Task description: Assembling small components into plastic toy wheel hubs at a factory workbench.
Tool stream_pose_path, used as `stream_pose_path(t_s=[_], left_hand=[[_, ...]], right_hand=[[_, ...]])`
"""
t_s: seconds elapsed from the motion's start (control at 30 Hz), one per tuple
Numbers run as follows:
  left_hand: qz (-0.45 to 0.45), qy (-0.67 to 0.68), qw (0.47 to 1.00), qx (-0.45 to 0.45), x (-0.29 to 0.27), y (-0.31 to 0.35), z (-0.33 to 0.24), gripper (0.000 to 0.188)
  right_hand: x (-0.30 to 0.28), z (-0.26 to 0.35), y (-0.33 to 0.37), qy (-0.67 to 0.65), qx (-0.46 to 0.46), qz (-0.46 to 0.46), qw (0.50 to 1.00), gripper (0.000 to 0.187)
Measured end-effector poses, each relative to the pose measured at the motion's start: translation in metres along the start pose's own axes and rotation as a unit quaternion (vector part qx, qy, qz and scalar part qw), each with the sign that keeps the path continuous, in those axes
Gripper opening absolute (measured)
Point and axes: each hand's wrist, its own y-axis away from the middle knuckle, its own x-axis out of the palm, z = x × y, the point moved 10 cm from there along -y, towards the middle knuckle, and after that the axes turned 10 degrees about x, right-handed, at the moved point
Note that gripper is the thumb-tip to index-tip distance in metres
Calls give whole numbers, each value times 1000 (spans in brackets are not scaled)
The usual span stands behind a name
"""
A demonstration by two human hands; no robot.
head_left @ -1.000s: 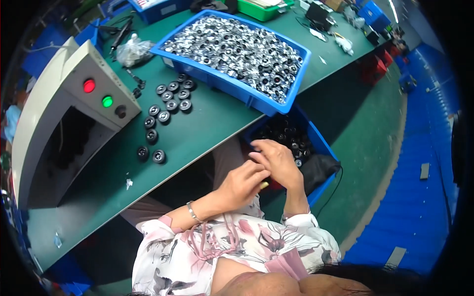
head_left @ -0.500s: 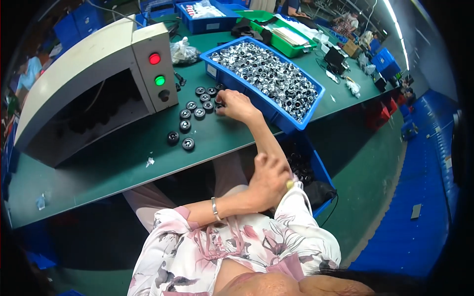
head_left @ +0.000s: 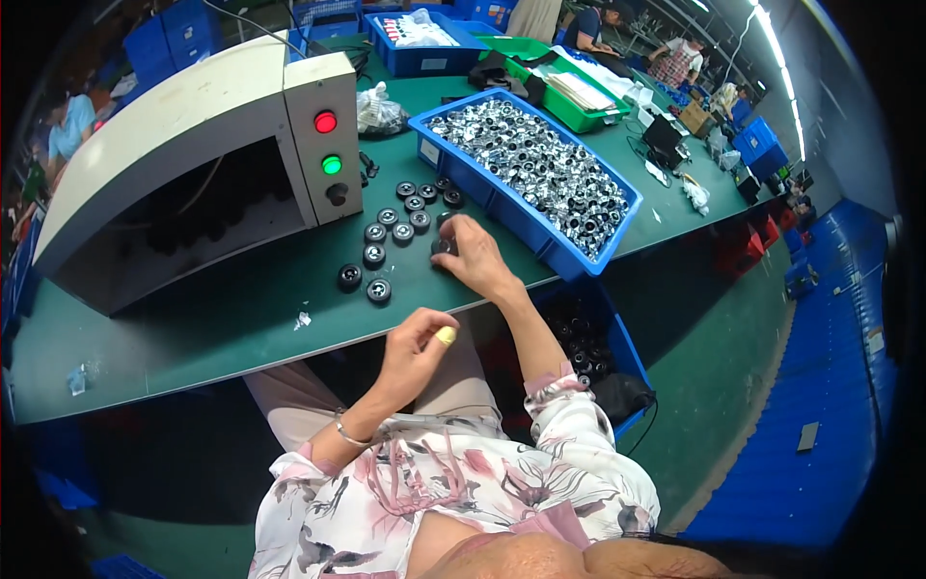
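My right hand [head_left: 473, 259] is at the table, its thumb and fingers closed round a small black wheel [head_left: 443, 248]. Another black wheel partly shows behind its fingers. To the left of it several black wheels [head_left: 402, 233] with silvery centres lie loose on the green tabletop. My left hand [head_left: 410, 359] hangs over my lap, just off the table's front edge, with fingers curled together and a yellow cover [head_left: 446, 336] on one fingertip. Whether it holds anything is hidden. A blue bin [head_left: 492, 198] full of shiny clear-and-black parts stands beyond my right hand.
A beige machine [head_left: 335, 96] with a dark opening and red and green buttons stands on the left. Below the table's edge at right is a blue crate [head_left: 627, 357] with black parts. Farther back are a green tray [head_left: 579, 118], another blue bin [head_left: 424, 60] and other people.
My left hand has come away from my right forearm, moving left over my lap. My right hand has shifted nearer, now with a black wheel in its fingers. The whole view has shifted slightly.
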Motion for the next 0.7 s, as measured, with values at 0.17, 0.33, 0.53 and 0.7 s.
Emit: stream_pose_path(t_s=[0.17,0.33,0.53,0.7], left_hand=[[-118,202,970,-71,-23,-13,10,33],[-95,420,889,-154,-11,-32,19,38],[-77,389,906,-149,-9,-37,31,34],[-81,405,900,-138,-1,-37,25,34]], right_hand=[[-31,31,34,-219,-57,-14,974,37],[-39,44,55,-255,-117,-60,958,36],[-50,51,62,-217,-122,-86,965,40],[-48,47,66,-198,-132,-82,968,42]])
